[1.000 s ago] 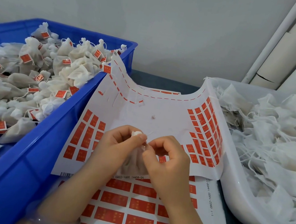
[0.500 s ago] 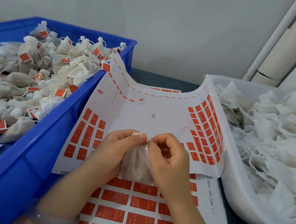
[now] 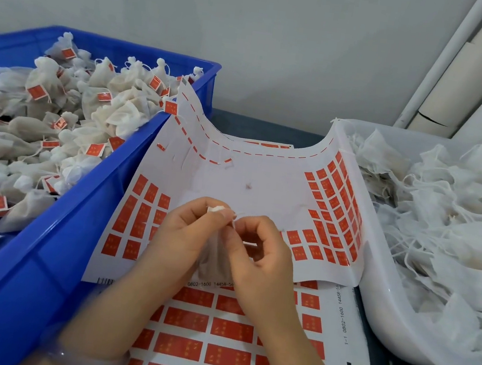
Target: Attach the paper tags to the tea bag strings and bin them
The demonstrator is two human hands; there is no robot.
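Over the tag sheet point(image 3: 264, 182) on the worktop point(image 3: 271, 128), the left hand point(image 3: 183, 236) pinches the tea bag point(image 3: 213, 260) top; the right hand point(image 3: 264, 265) pinches its string point(image 3: 240, 213).

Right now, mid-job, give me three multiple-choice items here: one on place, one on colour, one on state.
1. Tagged tea bags lie: A. in the blue crate B. on the floor C. on a shelf.
2. The tags on the sheet are: A. green B. red C. black.
3. The tea bag over the sheet is: A. lying loose B. pinched by left hand and right hand C. inside the crate.
A: they fill the crate. B: red rectangles cover the sheet. B: both hands' fingers pinch it.
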